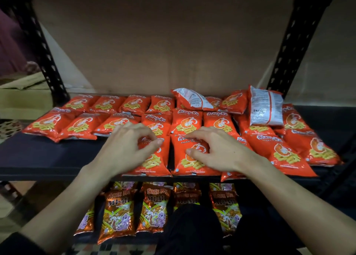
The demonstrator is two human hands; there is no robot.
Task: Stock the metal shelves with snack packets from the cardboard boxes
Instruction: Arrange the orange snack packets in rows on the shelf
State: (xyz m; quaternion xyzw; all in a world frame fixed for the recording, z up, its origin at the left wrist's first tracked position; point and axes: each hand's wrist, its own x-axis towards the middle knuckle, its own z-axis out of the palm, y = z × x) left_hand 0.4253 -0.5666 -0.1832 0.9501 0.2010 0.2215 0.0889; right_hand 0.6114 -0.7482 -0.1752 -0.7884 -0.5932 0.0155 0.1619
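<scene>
A person's two hands work the front row of a black metal shelf (48,158) lined with red prawn-cracker packets. The left hand (129,148) arches over the left front packet (154,164), its fingertips hidden, so whether it pinches the wrapper cannot be told. The right hand (219,152) rests loosely spread on the right front packet (185,164), thumb and forefinger on its face, gripping nothing. Both packets lie flat, side by side and almost touching, directly under the hands. Their long axes run front to back, brand names toward the rear and bottom seams at the shelf's front lip. Each hand is nearer its own packet, so any squaring-up would likely be a short slide along that axis. At the back, two flipped packets (266,108) show white undersides. Orange snack packets (117,212) fill the lower shelf.
</scene>
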